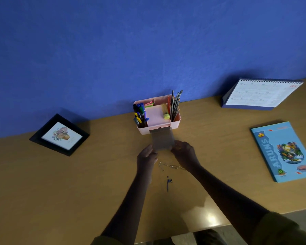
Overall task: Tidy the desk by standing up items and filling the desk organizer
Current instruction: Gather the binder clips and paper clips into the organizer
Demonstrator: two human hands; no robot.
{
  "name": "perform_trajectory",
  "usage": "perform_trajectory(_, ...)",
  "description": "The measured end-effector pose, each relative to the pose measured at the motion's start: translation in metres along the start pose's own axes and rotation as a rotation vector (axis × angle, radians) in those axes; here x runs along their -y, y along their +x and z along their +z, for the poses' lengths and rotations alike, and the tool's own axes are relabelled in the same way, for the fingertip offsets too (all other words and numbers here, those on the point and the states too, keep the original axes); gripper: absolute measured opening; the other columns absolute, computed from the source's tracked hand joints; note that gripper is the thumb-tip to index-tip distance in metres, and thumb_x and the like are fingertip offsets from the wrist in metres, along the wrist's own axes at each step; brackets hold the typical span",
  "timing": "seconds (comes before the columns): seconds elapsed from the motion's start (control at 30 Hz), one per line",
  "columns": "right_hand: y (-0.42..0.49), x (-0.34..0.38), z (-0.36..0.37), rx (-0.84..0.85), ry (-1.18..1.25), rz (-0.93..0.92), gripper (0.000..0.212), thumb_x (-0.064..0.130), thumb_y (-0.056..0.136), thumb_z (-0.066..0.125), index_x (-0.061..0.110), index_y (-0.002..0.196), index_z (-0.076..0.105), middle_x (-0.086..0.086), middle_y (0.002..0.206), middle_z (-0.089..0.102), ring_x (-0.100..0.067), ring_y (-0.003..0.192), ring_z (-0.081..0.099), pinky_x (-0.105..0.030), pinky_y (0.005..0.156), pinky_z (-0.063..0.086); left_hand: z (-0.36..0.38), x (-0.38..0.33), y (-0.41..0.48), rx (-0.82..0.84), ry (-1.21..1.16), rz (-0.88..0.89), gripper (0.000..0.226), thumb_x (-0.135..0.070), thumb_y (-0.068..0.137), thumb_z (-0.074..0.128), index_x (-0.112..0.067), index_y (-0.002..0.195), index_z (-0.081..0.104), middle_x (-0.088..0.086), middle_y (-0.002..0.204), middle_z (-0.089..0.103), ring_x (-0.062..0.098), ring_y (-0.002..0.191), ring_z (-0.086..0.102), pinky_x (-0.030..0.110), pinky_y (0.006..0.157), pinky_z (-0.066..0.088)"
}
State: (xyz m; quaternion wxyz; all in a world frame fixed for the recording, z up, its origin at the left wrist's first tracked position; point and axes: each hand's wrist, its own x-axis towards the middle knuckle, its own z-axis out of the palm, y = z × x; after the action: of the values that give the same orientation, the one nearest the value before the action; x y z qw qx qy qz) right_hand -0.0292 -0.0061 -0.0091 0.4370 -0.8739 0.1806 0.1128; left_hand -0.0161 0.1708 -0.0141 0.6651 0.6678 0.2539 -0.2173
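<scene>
**Drawer at risk of slipping free**

Drawer (162,138) of the pink desk organizer (175,123) is seen in the head view pulled well out toward the person, pinched at its near corners by the left hand (147,157) and the right hand (183,152), both closed on it. If it is drawn further, it may be pulled clear and tipped. Paper clips (171,167) and a small blue item (168,183) lie loose on the bench (60,191), just beside the forearms, and could be swept off.

One organizer (157,119), one frame (59,135), one calendar (260,93), one book (284,151) — two hands (147,157).
</scene>
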Motion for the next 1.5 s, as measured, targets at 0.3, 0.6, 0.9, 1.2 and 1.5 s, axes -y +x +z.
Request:
perform_trajectory(0.3, 0.002, -0.004, 0.008, -0.173, 0.163, 0.022, 0.027, 0.016, 0.102, 0.063, 0.021, 0.121, 0.081, 0.005, 0.081, 0.076, -0.012, 0.057, 0.057, -0.027, 0.049, 0.042, 0.005, -0.004, -0.009, 0.01, 0.07, 0.069, 0.057, -0.008, 0.099, 0.068, -0.022, 0.153, 0.057, -0.004, 0.145, 0.063, 0.015, 0.122, 0.065, 0.034, 0.091, 0.06)
perform_trajectory(0.6, 0.001, -0.004, 0.008, -0.169, 0.19, -0.023, 0.024, 0.023, 0.104, 0.063, 0.021, 0.121, 0.08, 0.009, 0.078, 0.074, -0.013, 0.064, 0.064, -0.03, 0.052, 0.048, -0.004, -0.015, -0.013, -0.022, 0.105, 0.135, 0.046, -0.013, 0.099, 0.069, -0.022, 0.144, 0.066, -0.011, 0.127, 0.074, 0.005, 0.117, 0.067, 0.038, 0.101, 0.06)
perform_trajectory(0.9, -0.002, 0.003, 0.006, -0.165, 0.21, -0.046, 0.025, 0.023, 0.106, 0.063, 0.019, 0.127, 0.076, 0.008, 0.087, 0.076, -0.006, 0.068, 0.066, -0.026, 0.054, 0.049, -0.007, -0.019, -0.019, 0.003, 0.103, 0.125, 0.048, -0.015, 0.1, 0.07, -0.027, 0.146, 0.064, -0.023, 0.122, 0.071, 0.009, 0.122, 0.066, 0.041, 0.1, 0.06)
perform_trajectory(1.2, -0.004, 0.007, 0.004, -0.18, 0.23, -0.034, 0.028, 0.024, 0.106, 0.064, 0.017, 0.13, 0.075, 0.005, 0.093, 0.078, -0.006, 0.074, 0.068, -0.026, 0.057, 0.052, -0.002, -0.023, -0.027, -0.023, 0.085, 0.18, 0.052, -0.012, 0.1, 0.07, -0.024, 0.15, 0.061, -0.002, 0.14, 0.07, 0.01, 0.124, 0.066, 0.025, 0.086, 0.059)
perform_trajectory(1.5, 0.006, 0.016, 0.005, -0.205, 0.214, -0.029, 0.028, 0.023, 0.107, 0.062, 0.017, 0.131, 0.075, 0.005, 0.097, 0.078, -0.007, 0.075, 0.067, -0.026, 0.058, 0.05, 0.0, -0.029, -0.02, 0.046, 0.052, 0.161, 0.054, -0.006, 0.101, 0.066, -0.034, 0.147, 0.061, -0.014, 0.13, 0.07, 0.015, 0.138, 0.058, 0.036, 0.101, 0.056)
